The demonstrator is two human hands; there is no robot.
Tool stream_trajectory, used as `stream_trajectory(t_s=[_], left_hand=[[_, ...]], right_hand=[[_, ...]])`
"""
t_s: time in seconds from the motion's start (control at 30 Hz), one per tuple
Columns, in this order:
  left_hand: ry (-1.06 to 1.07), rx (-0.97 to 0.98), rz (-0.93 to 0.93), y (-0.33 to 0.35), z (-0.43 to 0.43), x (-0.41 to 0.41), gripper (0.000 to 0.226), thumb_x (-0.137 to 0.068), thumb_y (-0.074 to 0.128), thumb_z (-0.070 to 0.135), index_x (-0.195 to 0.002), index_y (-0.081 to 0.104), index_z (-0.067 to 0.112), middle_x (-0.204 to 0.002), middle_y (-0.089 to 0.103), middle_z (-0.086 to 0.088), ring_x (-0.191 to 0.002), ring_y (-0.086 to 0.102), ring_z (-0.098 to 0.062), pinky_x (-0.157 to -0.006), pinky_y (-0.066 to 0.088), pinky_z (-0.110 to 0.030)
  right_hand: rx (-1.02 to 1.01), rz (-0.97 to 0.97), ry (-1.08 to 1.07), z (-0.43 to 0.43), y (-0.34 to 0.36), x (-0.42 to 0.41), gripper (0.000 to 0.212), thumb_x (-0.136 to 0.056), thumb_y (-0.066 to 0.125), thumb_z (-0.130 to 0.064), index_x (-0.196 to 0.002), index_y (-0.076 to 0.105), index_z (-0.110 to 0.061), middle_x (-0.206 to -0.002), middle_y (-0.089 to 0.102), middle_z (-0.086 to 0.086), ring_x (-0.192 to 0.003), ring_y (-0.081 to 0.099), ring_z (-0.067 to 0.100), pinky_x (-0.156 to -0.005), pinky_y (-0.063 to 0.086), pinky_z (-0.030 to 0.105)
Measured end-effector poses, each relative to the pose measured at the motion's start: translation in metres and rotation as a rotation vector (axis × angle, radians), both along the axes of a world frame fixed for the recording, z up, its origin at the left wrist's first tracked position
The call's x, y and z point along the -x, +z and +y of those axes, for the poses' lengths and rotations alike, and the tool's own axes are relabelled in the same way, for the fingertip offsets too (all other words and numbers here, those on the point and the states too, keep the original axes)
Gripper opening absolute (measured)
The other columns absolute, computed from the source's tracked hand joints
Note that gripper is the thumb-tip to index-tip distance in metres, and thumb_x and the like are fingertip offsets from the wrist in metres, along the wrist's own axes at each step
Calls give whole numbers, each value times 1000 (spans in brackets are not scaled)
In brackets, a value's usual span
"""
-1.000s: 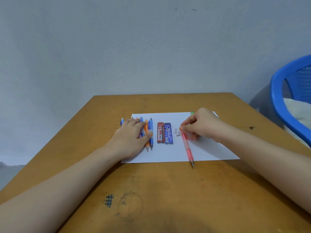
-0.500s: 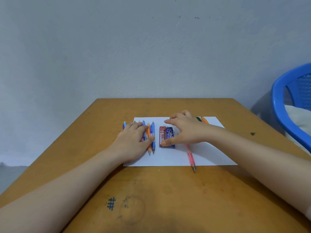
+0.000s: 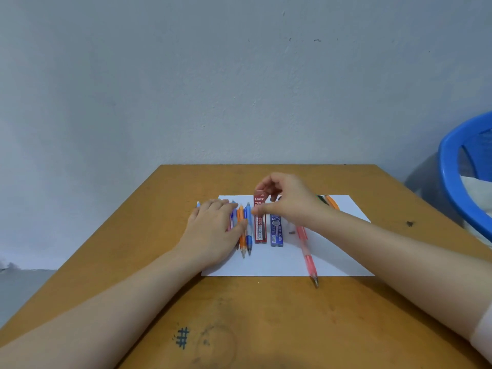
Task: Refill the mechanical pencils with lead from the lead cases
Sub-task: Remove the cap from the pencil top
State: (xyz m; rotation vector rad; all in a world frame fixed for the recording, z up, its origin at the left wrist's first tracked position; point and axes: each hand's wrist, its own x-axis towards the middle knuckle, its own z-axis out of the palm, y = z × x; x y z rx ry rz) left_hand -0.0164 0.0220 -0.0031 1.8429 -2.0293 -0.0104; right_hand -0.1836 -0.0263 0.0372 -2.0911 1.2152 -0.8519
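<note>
Lying on a white sheet of paper (image 3: 279,263) on the wooden surface (image 3: 266,315), a row of mechanical pencils (image 3: 234,217) is covered by the left hand (image 3: 214,231). Its fingers are held straight and flat across the row, and nothing is gripped. An orange pencil (image 3: 241,230) and a blue pencil (image 3: 249,230) are left showing at the row's right edge, tips toward the person. Just beside them, the red lead case (image 3: 260,227) is pinched near its far end by the right hand (image 3: 288,202), with the thumb set at its left side and the curled fingers closed over its top. Whether its near end is touching the paper cannot be told. The blue lead case (image 3: 277,231) is laid flat close alongside. A pink mechanical pencil (image 3: 307,253) is laid further right, partly hidden under the right forearm, its tip past the paper's near edge. A far orange pencil (image 3: 332,202) and a dark pencil (image 3: 321,199) are seen at the paper's far right corner.
</note>
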Motion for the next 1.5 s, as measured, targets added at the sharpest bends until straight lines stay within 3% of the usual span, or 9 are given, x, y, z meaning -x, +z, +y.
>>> stream_trajectory(t_s=[0.07, 0.17, 0.37, 0.5, 0.7, 0.87, 1.03, 1.33, 1.5], left_hand=[[10, 121, 57, 6, 3, 0, 49, -97, 36, 47, -142, 38, 26, -145, 41, 6, -137, 27, -11, -114, 14, -35], [-59, 275, 174, 11, 8, 1, 48, -97, 37, 48, -139, 43, 27, -138, 50, 6, -130, 38, -11, -109, 22, -31], [-253, 513, 311, 12, 15, 9, 55, -81, 54, 51, -124, 62, 18, -111, 65, 5, -102, 59, -9, -82, 52, -29], [-314, 587, 316, 11, 16, 9, 43, -82, 62, 38, -117, 67, 14, -99, 68, 4, -86, 58, -3, -72, 52, -25], [-305, 559, 287, 11, 15, 9, 41, -82, 65, 25, -119, 65, 8, -103, 71, -4, -94, 57, -5, -80, 45, -6], [-374, 485, 264, 13, 15, 9, 38, -81, 65, 21, -115, 67, 5, -101, 71, -4, -93, 50, 6, -77, 37, 4], [-422, 437, 240, 14, 14, 8, 35, -83, 63, 18, -115, 67, 4, -95, 66, 5, -85, 47, 9, -74, 34, 5], [-425, 405, 244, 14, 15, 6, 36, -84, 60, 18, -117, 66, 5, -91, 68, 1, -81, 48, 4, -71, 35, 3], [-429, 417, 316, 14, 17, 11, 38, -85, 59, 21, -120, 65, 7, -93, 68, 4, -82, 54, 1, -69, 39, -2]], right_hand=[[-58, -264, -3, 2, 1, 1, 22, -70, 81, -9, -82, 65, -18, -71, 66, 6, -61, 59, 10, -58, 49, 27], [-83, -429, 13, 10, 8, 2, 15, -77, 74, -2, -85, 65, -11, -62, 65, 7, -48, 56, 10, -50, 45, 21], [-144, -643, 81, 29, 20, 10, 14, -81, 66, 6, -90, 66, -5, -66, 65, 13, -52, 60, 16, -56, 52, 22], [-195, -725, 83, 35, 15, 21, 15, -79, 66, 7, -90, 66, -4, -68, 69, 10, -54, 64, 18, -61, 56, 24], [-155, -691, 108, 37, 5, 35, 34, -73, 67, 12, -97, 70, -12, -80, 74, 6, -72, 70, 18, -70, 55, 20], [-38, -575, 73, 34, 0, 40, 37, -69, 70, 15, -89, 72, -16, -72, 73, -2, -58, 64, 10, -65, 52, 18], [16, -523, 111, 31, 0, 44, 37, -68, 70, 17, -82, 73, -16, -66, 70, 1, -51, 51, 15, -54, 45, 19], [64, -530, 173, 29, -2, 48, 37, -81, 57, 18, -93, 71, -15, -59, 66, 0, -51, 53, 11, -52, 44, 18], [-190, -729, 253, 29, -6, 44, 23, -72, 64, -5, -87, 77, -16, -71, 68, 2, -62, 53, 12, -60, 46, 18]])
